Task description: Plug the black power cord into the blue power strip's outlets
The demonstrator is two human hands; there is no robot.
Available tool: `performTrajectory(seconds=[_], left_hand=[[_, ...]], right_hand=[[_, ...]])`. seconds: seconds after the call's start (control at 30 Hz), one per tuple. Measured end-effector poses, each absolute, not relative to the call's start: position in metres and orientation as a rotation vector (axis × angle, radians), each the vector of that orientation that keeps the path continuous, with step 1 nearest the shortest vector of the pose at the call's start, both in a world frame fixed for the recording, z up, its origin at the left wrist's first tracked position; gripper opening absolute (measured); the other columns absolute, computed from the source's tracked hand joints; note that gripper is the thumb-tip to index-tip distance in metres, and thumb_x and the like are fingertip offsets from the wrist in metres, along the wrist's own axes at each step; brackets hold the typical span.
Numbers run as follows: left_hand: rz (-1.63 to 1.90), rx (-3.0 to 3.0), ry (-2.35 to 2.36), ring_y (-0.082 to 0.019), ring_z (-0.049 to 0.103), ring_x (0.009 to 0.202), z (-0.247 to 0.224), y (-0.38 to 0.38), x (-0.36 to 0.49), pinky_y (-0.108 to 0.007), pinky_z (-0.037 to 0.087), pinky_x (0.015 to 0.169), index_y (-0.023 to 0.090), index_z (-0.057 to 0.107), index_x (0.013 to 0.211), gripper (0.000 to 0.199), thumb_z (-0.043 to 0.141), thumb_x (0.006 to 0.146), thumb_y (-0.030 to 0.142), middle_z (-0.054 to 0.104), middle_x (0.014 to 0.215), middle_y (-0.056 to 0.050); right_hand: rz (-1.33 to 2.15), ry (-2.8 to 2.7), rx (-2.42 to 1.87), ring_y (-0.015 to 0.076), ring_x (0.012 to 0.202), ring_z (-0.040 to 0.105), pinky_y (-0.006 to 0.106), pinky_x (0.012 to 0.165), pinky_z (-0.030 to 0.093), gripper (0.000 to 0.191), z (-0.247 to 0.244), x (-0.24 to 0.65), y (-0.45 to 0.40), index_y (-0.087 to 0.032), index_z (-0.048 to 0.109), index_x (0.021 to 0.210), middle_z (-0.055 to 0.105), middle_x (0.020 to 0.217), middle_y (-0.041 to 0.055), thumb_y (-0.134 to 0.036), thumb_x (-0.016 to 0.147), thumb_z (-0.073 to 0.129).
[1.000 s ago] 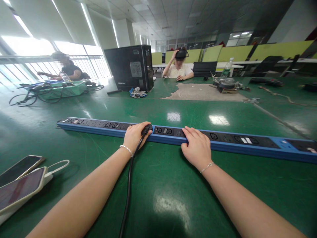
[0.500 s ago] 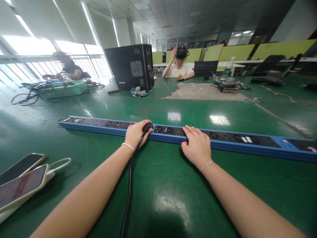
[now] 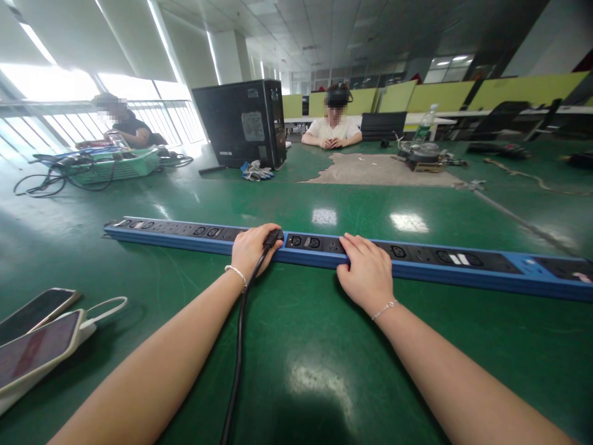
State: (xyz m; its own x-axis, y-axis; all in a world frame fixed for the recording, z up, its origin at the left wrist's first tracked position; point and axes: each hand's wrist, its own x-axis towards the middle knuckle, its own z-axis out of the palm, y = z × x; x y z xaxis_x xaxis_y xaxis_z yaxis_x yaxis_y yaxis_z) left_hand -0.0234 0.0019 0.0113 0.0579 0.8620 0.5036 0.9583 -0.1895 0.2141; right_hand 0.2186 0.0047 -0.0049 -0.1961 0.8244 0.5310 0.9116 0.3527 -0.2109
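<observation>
A long blue power strip with black sockets lies across the green table. Around a black power plug at the strip's middle, my left hand is closed, thumb and fingers against plug and strip. The plug sits at a socket; how deep it is in, I cannot tell. Its black cord runs down toward me past my left wrist. Farther right, my right hand grips the strip, fingers over the top face and thumb at the near side.
Two phones lie at the left, one with a white cable. Beyond the strip stand a black computer case, gloves, a green basket of cables and a bottle. Two people sit at the table's far side.
The person across the table has lowered a raised hand, and both hands now rest together on the table. My hands keep their hold on plug and strip; the view has shifted slightly.
</observation>
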Motion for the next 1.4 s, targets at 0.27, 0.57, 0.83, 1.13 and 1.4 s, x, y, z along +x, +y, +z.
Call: performTrajectory(seconds=[0.27,0.57,0.83,1.13,1.4], left_hand=[[-1.16,-2.076,-1.934,-0.02,0.06,0.097,0.011,0.002,-0.026,-0.034,0.043,0.088,0.025,0.054,0.114,0.031,0.048,0.086,0.037,0.066,0.107,-0.003],[-1.274,-2.234,-2.041,-0.019,0.06,0.098,0.032,-0.003,0.018,-0.033,0.045,0.089,0.028,0.059,0.11,0.028,0.053,0.083,0.036,0.067,0.107,0.0],[-1.11,-2.41,-2.077,-0.02,0.063,0.093,0.035,0.021,0.075,-0.032,0.048,0.085,0.028,0.06,0.106,0.025,0.052,0.084,0.036,0.069,0.1,0.0],[-0.963,-2.393,-2.019,-0.021,0.062,0.094,0.034,0.023,0.081,-0.034,0.047,0.085,0.026,0.06,0.102,0.022,0.051,0.084,0.034,0.068,0.101,-0.002],[-0.874,-2.385,-1.955,-0.021,0.061,0.097,0.034,0.018,0.087,-0.033,0.046,0.086,0.026,0.057,0.107,0.023,0.049,0.086,0.032,0.066,0.104,-0.003]], right_hand=[[-0.199,-2.056,-1.5,0.0232,0.12,0.045,0.04,0.098,0.03,0.049,-0.006,0.219,0.005,-0.018,0.058,0.12,0.055,0.13,0.0055,-0.018,0.073,0.044],[-0.186,-2.019,-1.507,0.0227,0.12,0.045,0.04,0.098,0.029,0.048,-0.006,0.217,0.004,-0.018,0.059,0.119,0.056,0.129,0.0042,-0.017,0.073,0.044],[-0.163,-2.033,-1.477,0.0222,0.121,0.044,0.04,0.099,0.029,0.049,-0.006,0.218,0.004,-0.018,0.057,0.121,0.055,0.13,0.006,-0.017,0.074,0.047],[-0.116,-2.013,-1.476,0.0215,0.122,0.043,0.039,0.101,0.028,0.049,-0.005,0.216,0.003,-0.018,0.056,0.122,0.054,0.131,0.0056,-0.018,0.074,0.046],[-0.121,-2.008,-1.458,0.0221,0.121,0.043,0.039,0.1,0.029,0.051,-0.006,0.216,0.004,-0.018,0.055,0.123,0.055,0.13,0.007,-0.016,0.073,0.046]])
